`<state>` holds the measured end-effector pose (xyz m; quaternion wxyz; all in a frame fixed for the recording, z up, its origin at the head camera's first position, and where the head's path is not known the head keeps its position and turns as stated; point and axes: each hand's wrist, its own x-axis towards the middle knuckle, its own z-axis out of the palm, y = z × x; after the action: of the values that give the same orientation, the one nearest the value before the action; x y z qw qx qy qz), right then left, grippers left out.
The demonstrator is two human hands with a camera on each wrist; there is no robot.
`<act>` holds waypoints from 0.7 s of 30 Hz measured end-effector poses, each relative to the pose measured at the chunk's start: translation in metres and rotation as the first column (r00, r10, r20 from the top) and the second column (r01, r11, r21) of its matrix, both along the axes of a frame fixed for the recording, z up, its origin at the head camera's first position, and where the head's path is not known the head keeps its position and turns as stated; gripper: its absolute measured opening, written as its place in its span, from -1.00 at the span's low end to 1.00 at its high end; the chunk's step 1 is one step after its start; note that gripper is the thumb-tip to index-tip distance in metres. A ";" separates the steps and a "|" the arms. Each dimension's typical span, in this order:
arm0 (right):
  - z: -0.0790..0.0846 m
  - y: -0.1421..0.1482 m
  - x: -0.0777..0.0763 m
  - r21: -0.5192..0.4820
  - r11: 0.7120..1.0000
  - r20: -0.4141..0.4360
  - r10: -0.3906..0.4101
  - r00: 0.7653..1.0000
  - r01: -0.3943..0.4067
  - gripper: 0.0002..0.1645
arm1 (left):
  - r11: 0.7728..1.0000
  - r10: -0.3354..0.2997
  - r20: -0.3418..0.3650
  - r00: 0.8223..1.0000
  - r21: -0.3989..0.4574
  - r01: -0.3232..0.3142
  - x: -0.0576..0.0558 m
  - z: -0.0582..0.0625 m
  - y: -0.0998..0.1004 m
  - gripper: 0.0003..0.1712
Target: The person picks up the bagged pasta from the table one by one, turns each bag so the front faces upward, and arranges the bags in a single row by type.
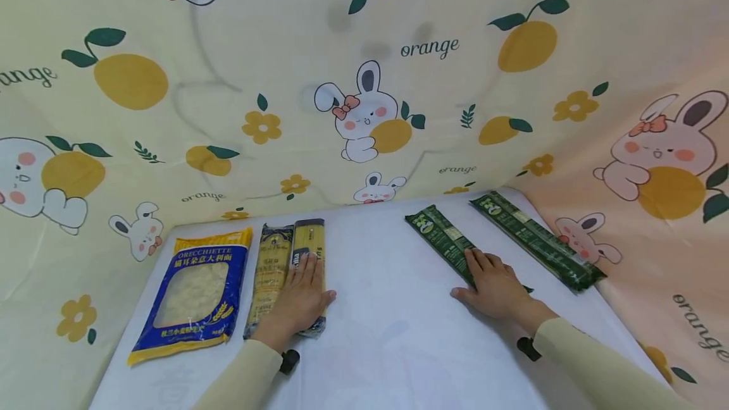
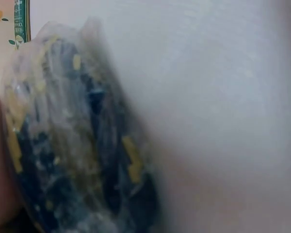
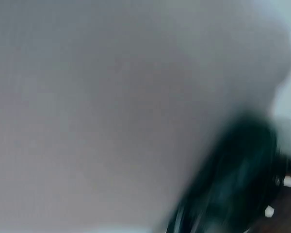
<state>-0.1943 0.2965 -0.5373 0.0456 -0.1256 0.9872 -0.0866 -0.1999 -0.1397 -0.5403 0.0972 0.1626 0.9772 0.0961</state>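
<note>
My left hand (image 1: 299, 302) rests palm-down with straight fingers on a narrow blue-and-yellow pasta pack (image 1: 309, 233), covering its middle. Directly left of that lies a yellowish pasta pack (image 1: 270, 267) with dark ends. In the left wrist view the crinkled clear-and-blue end of a pasta pack (image 2: 77, 141) fills the left side. My right hand (image 1: 495, 286) lies over the lower part of a long green packet (image 1: 441, 239), fingers extended and thumb out to the side. The right wrist view shows a blurred dark green packet end (image 3: 237, 174).
A large blue-and-yellow orecchiette bag (image 1: 193, 296) lies at the left of the white table (image 1: 376, 334). Another long green packet (image 1: 535, 239) slants along the right edge. Behind and beside the table hangs a patterned cloth (image 1: 285, 49) with rabbits and oranges.
</note>
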 end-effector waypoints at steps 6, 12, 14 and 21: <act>0.005 -0.027 0.024 -0.044 0.977 0.023 0.209 0.978 -0.208 0.07 | 1.000 0.005 0.008 1.000 0.015 -0.005 -0.001 0.000 -0.001 -0.05; 0.003 -0.047 0.035 -0.073 0.951 0.082 0.307 0.948 -0.301 0.03 | 1.000 0.016 -0.005 1.000 0.018 -0.015 0.001 -0.003 -0.002 -0.05; 0.002 -0.050 0.037 -0.079 0.947 0.093 0.319 0.943 -0.313 0.02 | 1.000 0.022 -0.015 1.000 0.022 -0.022 0.001 -0.003 -0.001 -0.05; 0.000 -0.066 0.047 -0.111 0.930 0.100 0.362 0.927 -0.351 0.01 | 0.998 0.065 -0.016 0.998 -0.008 -0.065 0.001 -0.005 -0.001 0.03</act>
<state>-0.1470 0.2303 -0.5374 0.1136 -0.2996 0.9384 -0.1292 -0.1987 -0.1410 -0.5456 0.0871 0.1310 0.9831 0.0936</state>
